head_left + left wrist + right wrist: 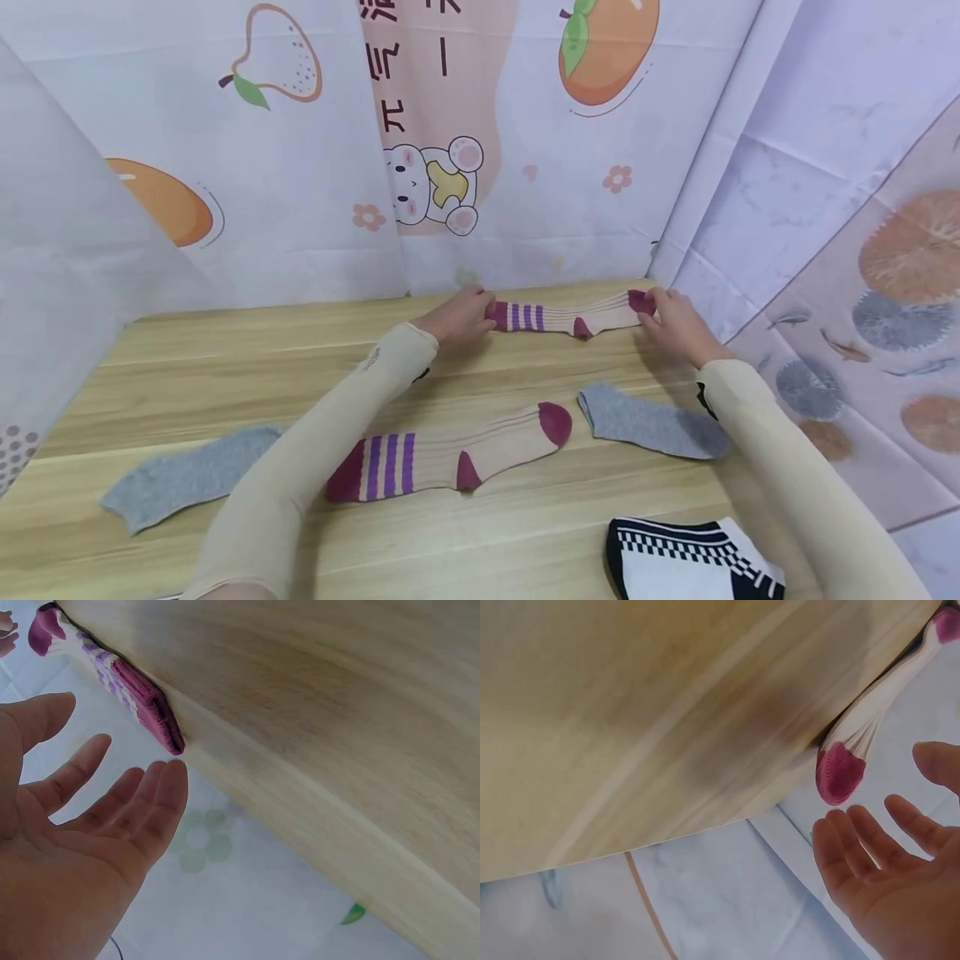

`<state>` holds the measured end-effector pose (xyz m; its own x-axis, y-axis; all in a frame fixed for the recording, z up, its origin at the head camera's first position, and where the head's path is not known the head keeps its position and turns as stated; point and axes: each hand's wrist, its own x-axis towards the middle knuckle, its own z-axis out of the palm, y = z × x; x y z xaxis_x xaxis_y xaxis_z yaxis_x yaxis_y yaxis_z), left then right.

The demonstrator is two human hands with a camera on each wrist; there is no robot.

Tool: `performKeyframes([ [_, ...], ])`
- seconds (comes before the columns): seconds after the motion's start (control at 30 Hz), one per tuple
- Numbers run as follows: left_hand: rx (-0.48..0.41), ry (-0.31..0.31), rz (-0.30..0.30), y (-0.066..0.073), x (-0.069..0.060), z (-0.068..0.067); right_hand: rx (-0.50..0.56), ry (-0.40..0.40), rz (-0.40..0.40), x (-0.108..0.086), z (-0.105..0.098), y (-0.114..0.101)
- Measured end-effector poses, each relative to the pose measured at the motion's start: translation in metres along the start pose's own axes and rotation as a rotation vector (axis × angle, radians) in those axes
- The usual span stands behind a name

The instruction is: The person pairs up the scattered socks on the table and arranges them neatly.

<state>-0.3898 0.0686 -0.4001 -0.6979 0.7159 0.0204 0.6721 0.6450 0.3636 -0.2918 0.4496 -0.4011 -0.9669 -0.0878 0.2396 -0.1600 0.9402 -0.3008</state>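
Sleeve [322, 437] overlaps gray sock [187, 475], apart from far striped sock [558, 319].

Wears a plain cream left sleeve [311, 446] and a matching right sleeve [795, 475], both long, smooth and close-fitting. Carries small dark lettering [372, 358], too tiny to read, near the left wrist. Shows a small black patch [703, 400] by each cuff. Leaves the fingers [161, 806] bare, also some arm beyond the left upper hem [232, 578].
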Motion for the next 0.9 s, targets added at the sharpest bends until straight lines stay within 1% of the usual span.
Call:
performKeyframes([
  [0.1, 0.026, 0.009, -0.021, 0.001, 0.013, 0.003, -0.014, -0.010, 0.052, 0.009, -0.001, 0.001],
  [0.17, 0.049, 0.003, -0.036, 0.001, 0.022, 0.005, -0.023, -0.028, 0.086, 0.014, -0.002, 0.001],
  [0.23, 0.078, -0.001, -0.033, 0.000, 0.030, 0.008, -0.029, -0.040, 0.109, 0.020, -0.003, 0.002],
  [0.33, 0.148, -0.002, -0.011, -0.002, 0.039, 0.012, -0.036, -0.044, 0.122, 0.028, -0.004, 0.004],
  [0.47, 0.229, 0.007, 0.012, -0.003, 0.044, 0.016, -0.059, -0.080, 0.153, 0.037, -0.003, 0.007],
  [0.6, 0.255, 0.021, -0.002, -0.003, 0.046, 0.018, -0.066, -0.148, 0.169, 0.044, 0.003, 0.009],
  [0.7, 0.250, 0.010, -0.018, -0.005, 0.046, 0.020, -0.056, -0.191, 0.173, 0.043, 0.008, 0.012],
  [0.77, 0.220, -0.005, -0.025, -0.007, 0.045, 0.020, -0.060, -0.215, 0.173, 0.042, 0.012, 0.014],
  [0.83, 0.158, -0.027, -0.037, -0.011, 0.043, 0.019, -0.076, -0.234, 0.164, 0.040, 0.014, 0.017],
  [0.9, 0.066, -0.041, -0.050, -0.016, 0.040, 0.017, -0.087, -0.240, 0.151, 0.038, 0.015, 0.020],
])
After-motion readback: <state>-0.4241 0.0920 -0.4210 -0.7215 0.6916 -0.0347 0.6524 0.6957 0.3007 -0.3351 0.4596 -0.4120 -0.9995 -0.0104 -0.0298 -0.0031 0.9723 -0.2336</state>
